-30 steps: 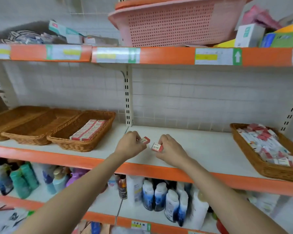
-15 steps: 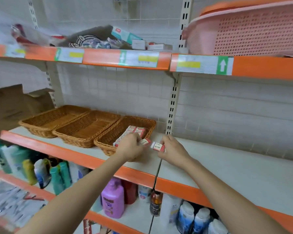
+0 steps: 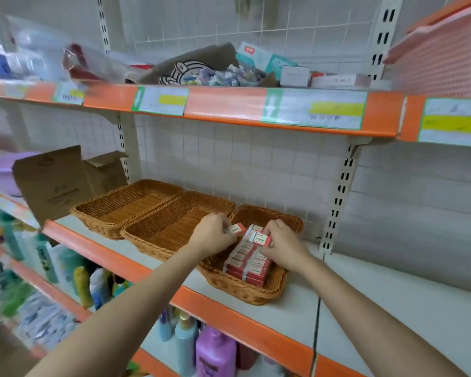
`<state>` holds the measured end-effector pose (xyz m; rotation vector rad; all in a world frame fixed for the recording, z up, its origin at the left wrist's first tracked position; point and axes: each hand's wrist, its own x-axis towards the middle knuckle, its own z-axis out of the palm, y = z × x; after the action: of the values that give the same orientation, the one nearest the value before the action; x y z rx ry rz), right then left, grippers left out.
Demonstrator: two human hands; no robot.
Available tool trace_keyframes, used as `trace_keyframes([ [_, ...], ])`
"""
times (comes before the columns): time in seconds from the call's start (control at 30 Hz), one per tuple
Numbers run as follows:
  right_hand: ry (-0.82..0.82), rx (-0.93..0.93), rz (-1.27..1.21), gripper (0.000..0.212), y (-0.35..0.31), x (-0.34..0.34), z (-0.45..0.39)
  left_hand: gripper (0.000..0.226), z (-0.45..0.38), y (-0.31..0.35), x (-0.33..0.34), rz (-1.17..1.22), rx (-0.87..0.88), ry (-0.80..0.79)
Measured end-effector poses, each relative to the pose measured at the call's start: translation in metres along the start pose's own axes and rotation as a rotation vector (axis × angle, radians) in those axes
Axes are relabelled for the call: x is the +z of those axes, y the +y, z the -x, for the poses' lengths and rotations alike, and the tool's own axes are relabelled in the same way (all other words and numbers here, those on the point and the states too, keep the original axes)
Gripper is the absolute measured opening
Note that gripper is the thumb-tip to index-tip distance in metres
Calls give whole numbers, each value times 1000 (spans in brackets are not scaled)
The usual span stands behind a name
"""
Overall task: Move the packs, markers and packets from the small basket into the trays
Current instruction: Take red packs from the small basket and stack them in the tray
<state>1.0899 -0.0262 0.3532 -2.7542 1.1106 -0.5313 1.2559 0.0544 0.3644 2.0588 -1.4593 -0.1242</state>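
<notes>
Three wicker trays stand side by side on the middle shelf. The right tray (image 3: pixel 245 292) holds rows of small red-and-white packs (image 3: pixel 246 263). My left hand (image 3: pixel 214 236) pinches one small red-and-white pack (image 3: pixel 235 229) above that tray's left side. My right hand (image 3: pixel 282 244) grips another pack (image 3: pixel 260 238) right over the stacked packs. The middle tray (image 3: pixel 174 224) and the left tray (image 3: pixel 125 202) hold nothing. The small basket is out of view.
An orange shelf edge (image 3: pixel 229 317) runs in front of the trays. A cardboard box (image 3: pixel 57 183) stands left of them. Bottles (image 3: pixel 215 352) fill the shelf below. The top shelf carries boxes (image 3: pixel 294 76) and a pink plastic basket (image 3: pixel 446 61).
My view swung left, so the small basket on the right left the frame. Both hands carried their packs leftwards from the bare shelf to above the right tray.
</notes>
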Motion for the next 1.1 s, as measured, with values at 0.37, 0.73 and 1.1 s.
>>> trace_keyframes([
  [0.37, 32, 272, 39, 32, -2, 30, -36, 19, -81, -39, 17, -35, 307, -211],
  [0.73, 49, 386, 129, 28, 27, 22, -47, 28, -127, -19, 58, -170, 488, -217],
  [1.1, -26, 365, 186, 32, 41, 37, -68, 27, -136, -31, 77, -265, 547, -170],
])
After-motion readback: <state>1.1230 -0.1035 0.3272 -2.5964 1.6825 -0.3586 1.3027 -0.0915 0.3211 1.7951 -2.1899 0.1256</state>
